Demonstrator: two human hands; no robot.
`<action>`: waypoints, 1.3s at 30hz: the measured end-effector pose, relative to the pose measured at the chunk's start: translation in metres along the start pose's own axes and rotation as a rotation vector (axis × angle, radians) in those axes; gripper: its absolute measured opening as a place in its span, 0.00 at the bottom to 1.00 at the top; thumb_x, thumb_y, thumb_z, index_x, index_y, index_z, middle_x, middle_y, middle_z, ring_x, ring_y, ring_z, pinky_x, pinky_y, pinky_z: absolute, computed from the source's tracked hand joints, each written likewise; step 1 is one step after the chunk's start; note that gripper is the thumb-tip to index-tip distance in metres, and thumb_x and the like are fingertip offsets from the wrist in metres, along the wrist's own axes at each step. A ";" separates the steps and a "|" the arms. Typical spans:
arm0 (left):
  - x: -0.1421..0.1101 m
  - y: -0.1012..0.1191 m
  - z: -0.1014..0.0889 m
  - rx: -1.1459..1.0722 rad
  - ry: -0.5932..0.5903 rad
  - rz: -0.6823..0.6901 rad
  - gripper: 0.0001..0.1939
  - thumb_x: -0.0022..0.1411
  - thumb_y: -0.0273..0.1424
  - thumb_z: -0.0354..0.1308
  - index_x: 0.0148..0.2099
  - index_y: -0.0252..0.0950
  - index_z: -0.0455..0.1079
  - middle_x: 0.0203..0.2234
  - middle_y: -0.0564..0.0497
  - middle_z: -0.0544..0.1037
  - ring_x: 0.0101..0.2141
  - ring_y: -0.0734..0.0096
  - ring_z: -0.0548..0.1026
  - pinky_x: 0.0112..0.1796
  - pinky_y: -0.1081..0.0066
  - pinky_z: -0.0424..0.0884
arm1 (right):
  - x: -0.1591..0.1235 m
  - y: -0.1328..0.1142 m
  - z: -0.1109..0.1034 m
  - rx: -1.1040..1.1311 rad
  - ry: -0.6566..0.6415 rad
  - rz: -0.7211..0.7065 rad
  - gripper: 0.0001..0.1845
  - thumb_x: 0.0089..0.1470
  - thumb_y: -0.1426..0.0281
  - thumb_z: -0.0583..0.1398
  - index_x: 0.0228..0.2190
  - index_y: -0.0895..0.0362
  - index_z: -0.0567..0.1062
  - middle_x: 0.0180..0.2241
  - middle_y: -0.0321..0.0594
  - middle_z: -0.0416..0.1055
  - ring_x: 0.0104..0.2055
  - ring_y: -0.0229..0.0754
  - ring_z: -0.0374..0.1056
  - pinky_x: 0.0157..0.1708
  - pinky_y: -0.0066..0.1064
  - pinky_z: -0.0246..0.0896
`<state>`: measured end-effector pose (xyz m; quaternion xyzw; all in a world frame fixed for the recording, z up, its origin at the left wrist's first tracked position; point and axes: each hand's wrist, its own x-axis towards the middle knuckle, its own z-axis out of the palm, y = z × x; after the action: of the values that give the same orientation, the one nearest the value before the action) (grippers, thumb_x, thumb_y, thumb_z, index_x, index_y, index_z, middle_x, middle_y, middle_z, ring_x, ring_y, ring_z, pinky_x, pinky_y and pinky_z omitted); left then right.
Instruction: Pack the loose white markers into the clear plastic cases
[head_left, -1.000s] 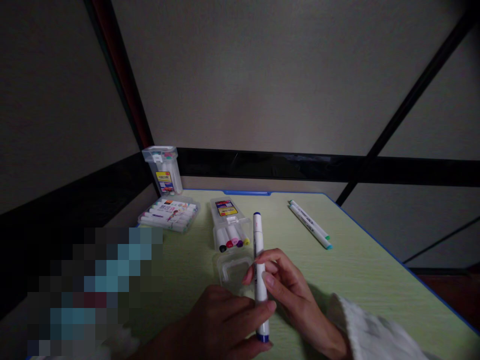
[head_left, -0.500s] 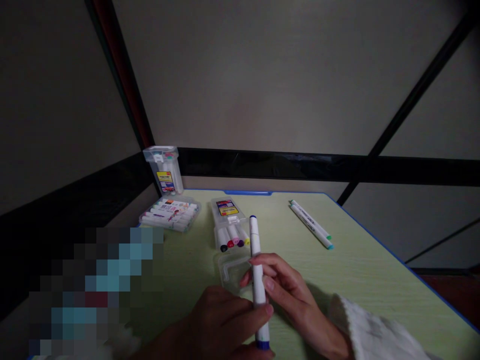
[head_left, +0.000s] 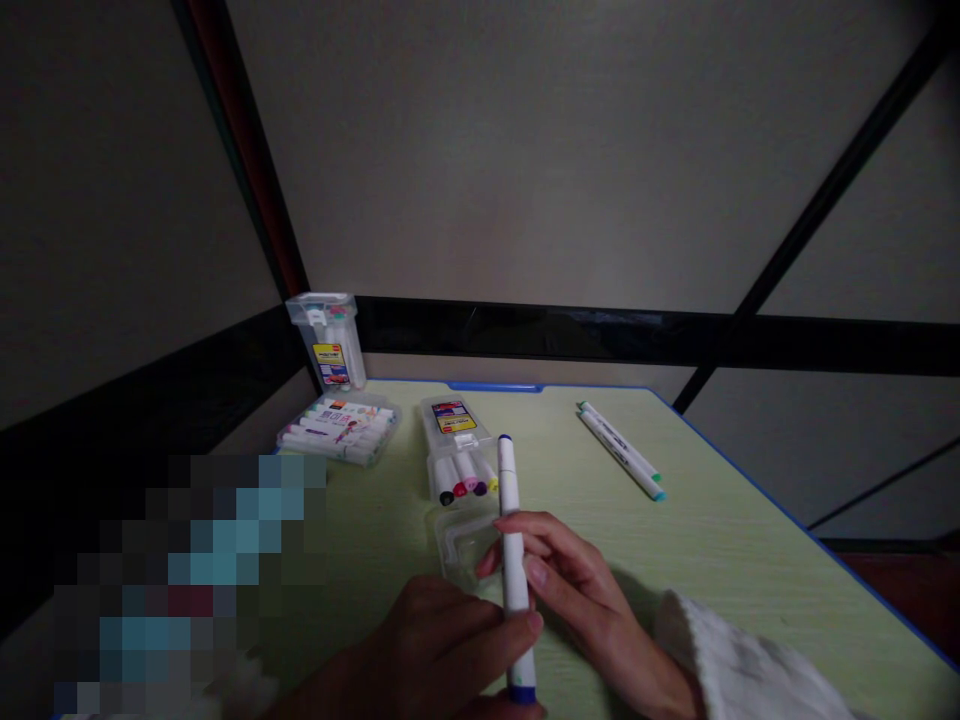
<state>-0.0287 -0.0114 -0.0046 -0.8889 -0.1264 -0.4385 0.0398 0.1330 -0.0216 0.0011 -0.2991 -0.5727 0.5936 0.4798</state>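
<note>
I'm remotely viewing a pale green, wood-grained table [head_left: 735, 570] against grey panelled walls [head_left: 525, 170]. Above its near part, the closed left hand [head_left: 442, 640] is gripping a smooth white marker [head_left: 511, 575] near its blue lower end; the right hand [head_left: 577, 575], fingers partly curled, is pinching its middle. Two clear plastic cases [head_left: 350, 350] are bearing yellow labels [head_left: 456, 421], too small for reading.
</note>
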 end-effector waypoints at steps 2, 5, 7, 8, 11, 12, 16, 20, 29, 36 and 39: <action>-0.001 0.000 0.000 0.003 0.004 -0.004 0.14 0.67 0.35 0.42 0.42 0.29 0.62 0.21 0.52 0.75 0.20 0.76 0.72 0.23 0.74 0.64 | -0.002 0.000 -0.001 -0.039 0.010 -0.001 0.12 0.55 0.62 0.54 0.42 0.49 0.70 0.34 0.37 0.72 0.36 0.38 0.66 0.36 0.31 0.60; -0.002 0.001 -0.001 0.005 -0.007 0.011 0.14 0.66 0.35 0.42 0.42 0.29 0.62 0.20 0.53 0.75 0.19 0.76 0.72 0.23 0.74 0.64 | -0.004 0.000 -0.001 -0.112 0.011 -0.013 0.13 0.56 0.61 0.53 0.42 0.48 0.71 0.35 0.37 0.72 0.37 0.39 0.66 0.38 0.31 0.61; -0.001 0.001 -0.001 0.004 -0.002 0.023 0.14 0.67 0.35 0.42 0.42 0.29 0.61 0.18 0.54 0.73 0.18 0.77 0.71 0.23 0.74 0.64 | -0.004 0.000 -0.002 -0.142 0.014 -0.017 0.13 0.56 0.61 0.53 0.42 0.47 0.71 0.36 0.37 0.72 0.37 0.39 0.67 0.38 0.31 0.61; -0.001 0.000 -0.001 0.004 0.000 0.020 0.14 0.67 0.35 0.42 0.42 0.29 0.62 0.18 0.54 0.73 0.18 0.77 0.71 0.23 0.74 0.64 | -0.005 0.000 -0.002 -0.148 0.016 -0.019 0.13 0.56 0.62 0.53 0.42 0.46 0.71 0.35 0.37 0.72 0.37 0.39 0.67 0.38 0.31 0.61; 0.000 0.001 -0.001 -0.004 0.020 0.027 0.14 0.67 0.35 0.41 0.41 0.29 0.62 0.17 0.54 0.73 0.18 0.77 0.71 0.22 0.75 0.64 | -0.004 0.001 -0.002 -0.132 0.007 -0.035 0.12 0.56 0.62 0.53 0.42 0.46 0.71 0.34 0.36 0.71 0.36 0.38 0.66 0.37 0.30 0.61; 0.000 0.001 -0.001 -0.001 0.010 0.020 0.14 0.67 0.35 0.41 0.41 0.29 0.62 0.17 0.54 0.74 0.18 0.77 0.71 0.22 0.75 0.64 | -0.005 0.001 -0.002 -0.127 0.006 -0.039 0.12 0.56 0.62 0.54 0.42 0.46 0.71 0.33 0.36 0.71 0.35 0.37 0.65 0.35 0.30 0.61; -0.001 0.003 0.000 0.008 0.002 0.005 0.15 0.67 0.36 0.41 0.41 0.30 0.62 0.18 0.53 0.74 0.18 0.76 0.72 0.23 0.74 0.65 | -0.005 0.004 -0.002 -0.154 0.029 -0.035 0.12 0.54 0.61 0.55 0.39 0.50 0.72 0.28 0.35 0.66 0.29 0.36 0.62 0.30 0.28 0.59; -0.004 0.002 0.000 -0.002 -0.005 0.018 0.15 0.66 0.35 0.40 0.41 0.30 0.62 0.17 0.54 0.74 0.17 0.76 0.71 0.23 0.74 0.65 | -0.006 0.008 -0.003 -0.167 0.007 -0.014 0.12 0.54 0.62 0.55 0.40 0.51 0.71 0.26 0.34 0.63 0.28 0.36 0.60 0.29 0.29 0.57; 0.004 0.004 -0.003 0.027 -0.008 0.009 0.11 0.67 0.31 0.42 0.36 0.32 0.61 0.13 0.57 0.70 0.14 0.80 0.68 0.20 0.75 0.61 | -0.009 0.014 -0.005 -0.195 0.001 -0.014 0.11 0.54 0.62 0.55 0.40 0.47 0.72 0.28 0.34 0.65 0.28 0.35 0.62 0.30 0.29 0.59; 0.004 0.008 -0.010 0.027 -0.110 -0.043 0.11 0.67 0.32 0.41 0.36 0.32 0.62 0.15 0.56 0.72 0.17 0.79 0.70 0.22 0.76 0.65 | -0.011 0.013 -0.004 -0.217 0.000 -0.015 0.11 0.54 0.61 0.55 0.40 0.45 0.72 0.32 0.36 0.67 0.29 0.36 0.64 0.30 0.31 0.62; 0.004 0.007 -0.009 0.027 -0.100 -0.030 0.12 0.67 0.32 0.40 0.36 0.33 0.62 0.14 0.57 0.71 0.15 0.79 0.69 0.20 0.76 0.64 | -0.010 0.010 -0.004 -0.226 -0.010 -0.040 0.11 0.55 0.61 0.53 0.40 0.45 0.72 0.28 0.35 0.67 0.28 0.37 0.64 0.29 0.31 0.62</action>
<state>-0.0316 -0.0194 0.0040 -0.9072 -0.1472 -0.3922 0.0388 0.1380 -0.0277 -0.0113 -0.3367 -0.6441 0.5170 0.4521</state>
